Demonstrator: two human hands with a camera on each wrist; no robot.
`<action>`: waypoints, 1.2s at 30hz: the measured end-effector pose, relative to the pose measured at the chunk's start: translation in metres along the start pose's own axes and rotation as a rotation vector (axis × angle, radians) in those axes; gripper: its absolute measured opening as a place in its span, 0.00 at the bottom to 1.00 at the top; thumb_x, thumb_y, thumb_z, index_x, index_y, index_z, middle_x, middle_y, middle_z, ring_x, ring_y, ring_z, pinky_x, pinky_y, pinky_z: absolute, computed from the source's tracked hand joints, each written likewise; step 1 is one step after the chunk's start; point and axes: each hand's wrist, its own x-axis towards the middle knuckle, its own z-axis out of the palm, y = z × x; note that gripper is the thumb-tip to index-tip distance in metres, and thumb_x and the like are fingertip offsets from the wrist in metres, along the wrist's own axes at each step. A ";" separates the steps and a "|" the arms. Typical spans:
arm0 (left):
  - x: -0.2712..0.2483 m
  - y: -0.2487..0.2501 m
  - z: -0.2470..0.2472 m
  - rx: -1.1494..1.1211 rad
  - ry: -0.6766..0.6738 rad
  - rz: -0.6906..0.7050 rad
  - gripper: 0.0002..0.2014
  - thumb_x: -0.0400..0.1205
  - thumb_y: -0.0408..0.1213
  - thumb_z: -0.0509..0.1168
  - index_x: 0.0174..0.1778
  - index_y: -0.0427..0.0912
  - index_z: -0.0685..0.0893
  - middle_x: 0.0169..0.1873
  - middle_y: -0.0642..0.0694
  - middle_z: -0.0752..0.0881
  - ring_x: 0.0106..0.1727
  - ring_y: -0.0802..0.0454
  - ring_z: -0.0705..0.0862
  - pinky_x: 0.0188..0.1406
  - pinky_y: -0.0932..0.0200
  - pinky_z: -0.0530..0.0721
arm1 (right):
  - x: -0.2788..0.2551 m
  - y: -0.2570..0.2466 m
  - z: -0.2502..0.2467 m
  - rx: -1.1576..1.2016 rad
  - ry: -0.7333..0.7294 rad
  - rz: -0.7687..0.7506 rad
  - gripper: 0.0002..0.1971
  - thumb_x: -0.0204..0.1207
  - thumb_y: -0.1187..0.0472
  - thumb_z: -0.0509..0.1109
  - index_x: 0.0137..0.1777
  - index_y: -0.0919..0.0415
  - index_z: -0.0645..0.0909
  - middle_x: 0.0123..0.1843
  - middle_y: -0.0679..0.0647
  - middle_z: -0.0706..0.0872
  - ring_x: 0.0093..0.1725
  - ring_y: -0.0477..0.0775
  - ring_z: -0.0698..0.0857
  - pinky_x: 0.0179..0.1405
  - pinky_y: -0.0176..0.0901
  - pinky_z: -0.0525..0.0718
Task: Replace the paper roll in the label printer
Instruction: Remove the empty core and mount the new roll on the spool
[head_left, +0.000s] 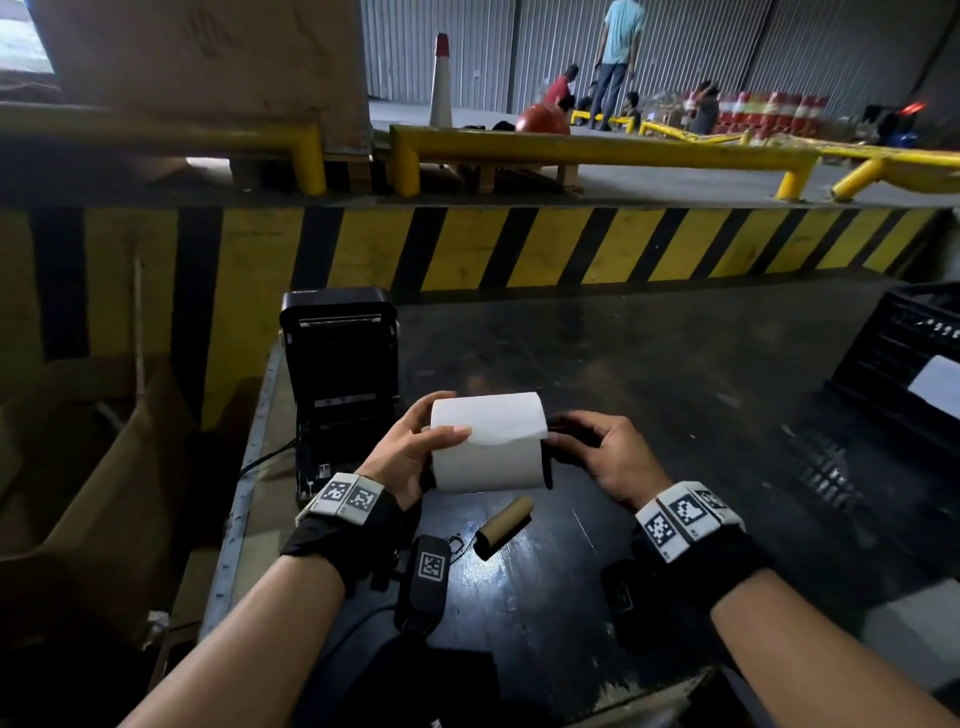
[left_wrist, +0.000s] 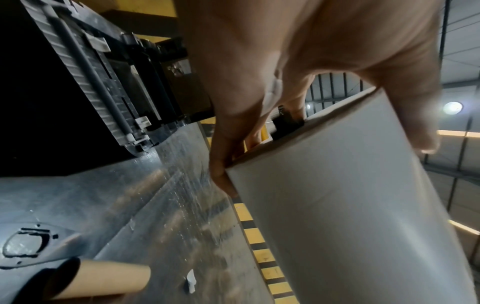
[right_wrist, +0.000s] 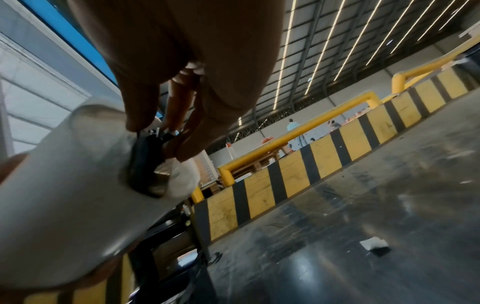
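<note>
New roll (head_left: 488, 441): white and full, held up in the air just in front of the printer, not yet inside it.
Loose end: flap of paper lay on top of the roll, tucked under the left thumb.
Left hand (head_left: 402, 449): curled round the roll's left end, thumb on top, fingers behind and below.
Black holder (right_wrist: 148, 162): stuck into the hole at the roll's right end; looked like the spindle part, but too blurry to be sure.
Right hand (head_left: 605, 454): pinched that black holder with thumb and fingertips, right against the roll's end.
Old core (head_left: 506, 525): bare brown cardboard tube, lay flat on the table, nearer the person than the printer, with a black piece on its near end.
Printer (head_left: 340, 384): black, on the table's left side, lid tipped up and open, roll space looked bare.
Table (head_left: 649, 415): dark and shiny, with a small scrap of paper (right_wrist: 372, 242) lying on it, well to the right of the printer.
Crate (head_left: 904, 374): black, far right of the printer.
Done so far: lid opened, old tube out, probably.
Left to do: finish fitting the holder, drop the roll in the printer, pull the paper through, close the lid.
</note>
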 end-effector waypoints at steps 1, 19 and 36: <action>0.000 0.000 0.001 -0.008 -0.002 -0.002 0.36 0.53 0.39 0.78 0.60 0.47 0.80 0.56 0.41 0.82 0.48 0.43 0.83 0.42 0.52 0.83 | 0.000 -0.002 0.005 0.050 -0.007 -0.002 0.05 0.72 0.66 0.72 0.47 0.62 0.85 0.41 0.54 0.89 0.37 0.38 0.87 0.41 0.30 0.85; -0.002 -0.014 0.001 -0.029 0.111 -0.016 0.40 0.53 0.36 0.77 0.66 0.49 0.78 0.51 0.44 0.85 0.54 0.42 0.83 0.53 0.45 0.82 | 0.017 -0.009 0.036 0.332 -0.196 0.352 0.12 0.75 0.45 0.65 0.57 0.43 0.79 0.57 0.54 0.85 0.51 0.53 0.85 0.49 0.57 0.87; 0.022 -0.122 -0.038 1.119 0.422 -0.339 0.21 0.79 0.48 0.65 0.67 0.43 0.80 0.60 0.38 0.86 0.63 0.41 0.83 0.64 0.55 0.76 | 0.035 0.082 -0.004 0.298 -0.068 0.428 0.10 0.72 0.51 0.70 0.53 0.45 0.81 0.51 0.43 0.87 0.52 0.42 0.85 0.57 0.39 0.82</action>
